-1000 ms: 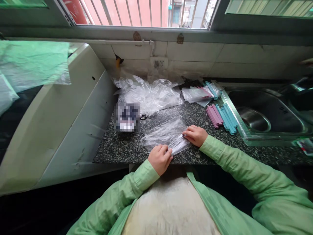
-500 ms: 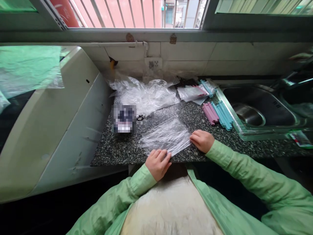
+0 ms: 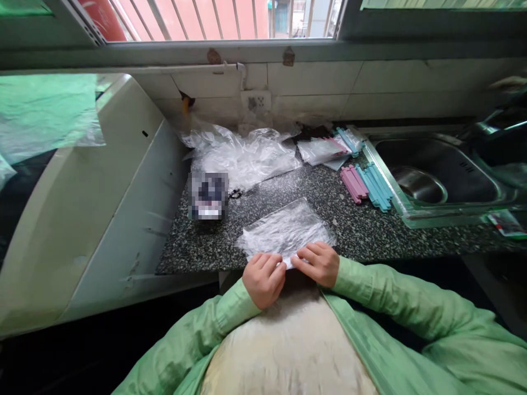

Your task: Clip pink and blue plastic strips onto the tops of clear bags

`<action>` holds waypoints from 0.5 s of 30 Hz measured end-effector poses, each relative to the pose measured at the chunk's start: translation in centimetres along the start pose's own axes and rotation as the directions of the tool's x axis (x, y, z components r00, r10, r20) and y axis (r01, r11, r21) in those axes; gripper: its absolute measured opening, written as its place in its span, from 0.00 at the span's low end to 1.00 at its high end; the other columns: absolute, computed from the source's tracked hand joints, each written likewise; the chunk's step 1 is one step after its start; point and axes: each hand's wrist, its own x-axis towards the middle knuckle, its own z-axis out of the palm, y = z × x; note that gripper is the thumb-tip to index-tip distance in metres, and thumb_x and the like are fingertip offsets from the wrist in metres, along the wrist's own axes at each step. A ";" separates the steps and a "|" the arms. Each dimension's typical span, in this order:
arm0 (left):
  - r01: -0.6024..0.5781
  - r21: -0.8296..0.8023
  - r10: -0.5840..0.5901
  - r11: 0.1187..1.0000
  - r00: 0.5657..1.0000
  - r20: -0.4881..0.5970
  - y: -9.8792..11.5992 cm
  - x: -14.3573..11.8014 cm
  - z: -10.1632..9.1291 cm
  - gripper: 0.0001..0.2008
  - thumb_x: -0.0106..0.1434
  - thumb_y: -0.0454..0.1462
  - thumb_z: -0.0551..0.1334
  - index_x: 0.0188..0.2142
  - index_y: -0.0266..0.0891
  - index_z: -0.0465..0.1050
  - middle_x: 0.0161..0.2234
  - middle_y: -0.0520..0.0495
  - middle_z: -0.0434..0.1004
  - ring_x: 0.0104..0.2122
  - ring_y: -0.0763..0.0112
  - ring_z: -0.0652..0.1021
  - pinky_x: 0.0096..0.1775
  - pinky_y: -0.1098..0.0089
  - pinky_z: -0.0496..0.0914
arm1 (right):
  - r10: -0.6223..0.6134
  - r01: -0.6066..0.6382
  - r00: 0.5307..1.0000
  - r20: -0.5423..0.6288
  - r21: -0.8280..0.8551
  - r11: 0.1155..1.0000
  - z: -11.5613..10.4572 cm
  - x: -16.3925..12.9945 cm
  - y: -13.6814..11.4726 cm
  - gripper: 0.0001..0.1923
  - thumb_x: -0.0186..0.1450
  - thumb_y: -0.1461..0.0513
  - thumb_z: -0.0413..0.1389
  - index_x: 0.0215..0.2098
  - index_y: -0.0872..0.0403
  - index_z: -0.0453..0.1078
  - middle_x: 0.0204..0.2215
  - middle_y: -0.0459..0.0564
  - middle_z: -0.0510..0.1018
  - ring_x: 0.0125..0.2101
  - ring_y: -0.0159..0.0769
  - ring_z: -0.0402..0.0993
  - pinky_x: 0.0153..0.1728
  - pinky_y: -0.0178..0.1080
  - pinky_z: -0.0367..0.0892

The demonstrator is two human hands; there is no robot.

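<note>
A clear plastic bag [image 3: 284,227] lies flat and wrinkled on the speckled stone counter, its near edge at the counter's front. My left hand [image 3: 264,280] is closed on that near edge, fingers curled over it. Just to its right, my right hand [image 3: 317,263] also grips the near edge, thumb and fingers pinched together. The two hands are almost touching. Beyond the bag, toward the wall, lies a large heap of crumpled clear plastic [image 3: 242,153].
Pink sealing clips [image 3: 354,184] and blue sealing clips [image 3: 374,186] lie beside the sink [image 3: 411,214]. Behind them are small flat plastic packets [image 3: 323,151]. A blurred-out object [image 3: 208,196] stands at left, near a slanted pale appliance [image 3: 119,203]. A metal bowl [image 3: 420,184] sits in the sink.
My right hand has moved left and nearer to me, from the bag's right corner to its near edge beside my left hand. The bag has turned slightly. The camera view has shifted a little.
</note>
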 end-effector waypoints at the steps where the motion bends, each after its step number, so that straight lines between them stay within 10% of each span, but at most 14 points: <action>1: -0.012 -0.025 0.012 1.000 1.000 0.019 0.3 0.1 -0.1 0.08 0.58 0.32 0.52 0.32 0.36 0.69 0.31 0.42 0.73 0.29 0.69 0.71 0.31 0.67 0.63 | 0.004 -0.004 1.000 0.006 0.001 1.000 0.1 0.2 0.1 0.08 0.63 0.65 0.47 0.34 0.54 0.68 0.26 0.48 0.70 0.27 0.31 0.61 0.28 0.37 0.53; 8: -0.029 -0.226 0.040 0.974 0.998 0.048 -2.2 -1.2 -1.9 0.21 0.58 0.46 0.53 0.46 0.35 0.65 0.39 0.38 0.72 0.39 0.63 0.72 0.40 0.62 0.67 | -0.056 0.056 0.998 0.026 0.030 0.998 -0.1 0.2 4.6 0.11 0.64 0.67 0.44 0.33 0.54 0.68 0.29 0.49 0.72 0.28 0.30 0.63 0.29 0.36 0.58; 15: -0.016 -0.010 0.018 1.000 0.984 0.178 -8.7 0.9 -2.9 0.17 0.58 0.33 0.52 0.46 0.42 0.68 0.43 0.43 0.72 0.42 0.64 0.70 0.45 0.61 0.65 | -0.269 0.262 0.961 0.058 0.101 0.960 0.2 0.2 7.4 0.09 0.64 0.66 0.45 0.33 0.54 0.67 0.31 0.49 0.72 0.33 0.31 0.66 0.32 0.36 0.62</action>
